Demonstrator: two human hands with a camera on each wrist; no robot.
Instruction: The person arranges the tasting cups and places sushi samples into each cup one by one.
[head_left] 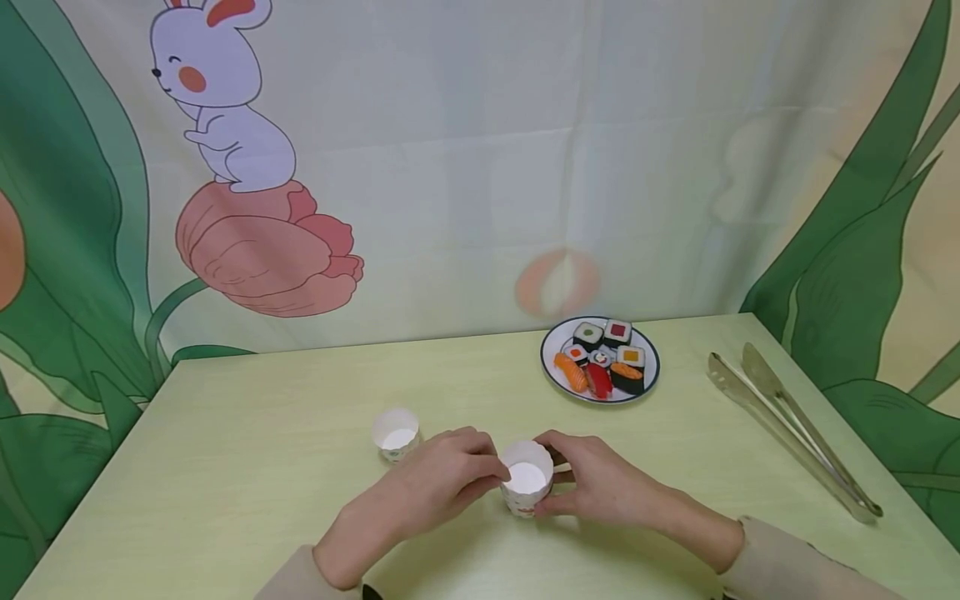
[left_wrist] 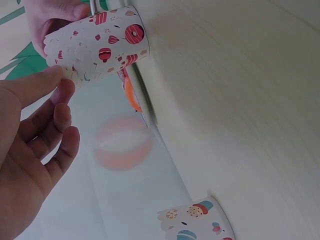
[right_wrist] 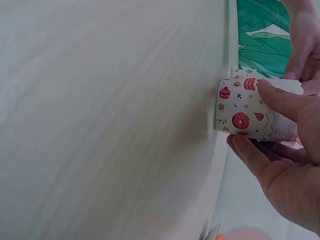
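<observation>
A white paper baking cup [head_left: 522, 500] with a scalloped rim and red printed sweets stands on the table between the two hands. Overlapping scalloped edges show near its rim, as if cups are nested. My right hand [head_left: 603, 483] grips its side, thumb on one side and fingers on the other. At the rim, my left hand [head_left: 450, 475] pinches the edge between thumb and index finger; its other fingers curl loosely in the left wrist view. A second paper cup [head_left: 396, 433] with cupcake prints [left_wrist: 195, 220] stands behind and left of the left hand.
A blue-rimmed plate [head_left: 552, 354] of toy-like sushi pieces [head_left: 600, 379] sits at the back right. Metal tongs [head_left: 861, 510] lie spread near the right table edge. A cloth backdrop with a printed rabbit [head_left: 251, 146] hangs behind the pale table [head_left: 247, 467].
</observation>
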